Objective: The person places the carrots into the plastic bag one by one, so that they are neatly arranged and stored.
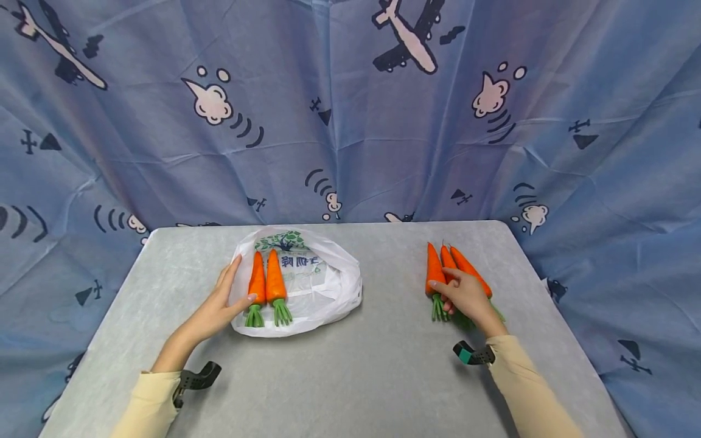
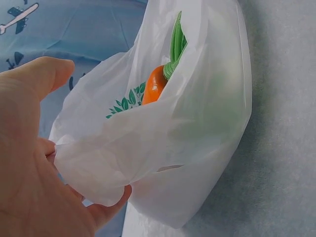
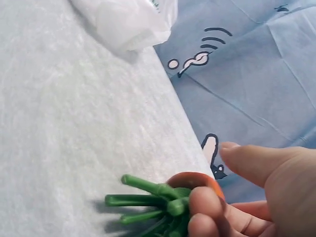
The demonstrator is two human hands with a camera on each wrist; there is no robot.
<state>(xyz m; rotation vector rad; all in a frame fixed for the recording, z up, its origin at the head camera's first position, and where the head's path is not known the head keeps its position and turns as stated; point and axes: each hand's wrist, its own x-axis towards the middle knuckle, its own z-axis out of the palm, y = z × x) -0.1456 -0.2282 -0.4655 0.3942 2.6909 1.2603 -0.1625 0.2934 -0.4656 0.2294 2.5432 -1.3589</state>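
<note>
A white plastic bag (image 1: 339, 292) with a green tree print lies at the left of the table. Two orange carrots (image 1: 275, 277) with green stem ends rest in its mouth, side by side. My left hand (image 1: 219, 307) touches the bag's left edge, fingers spread; in the left wrist view some fingertips are behind the plastic and the thumb stands apart. Three more carrots (image 1: 464, 267) lie in a loose fan at the right. Over them is my right hand (image 1: 465, 295), its fingers against the leftmost carrot (image 3: 195, 177), while the thumb shows a gap from it.
The grey-white table (image 1: 383, 365) ends at a rounded far edge. Behind and beside it hangs a blue curtain (image 1: 339, 121) with airplane prints. Each wrist carries a black band, the left band (image 1: 199, 377) and the right band (image 1: 473, 354).
</note>
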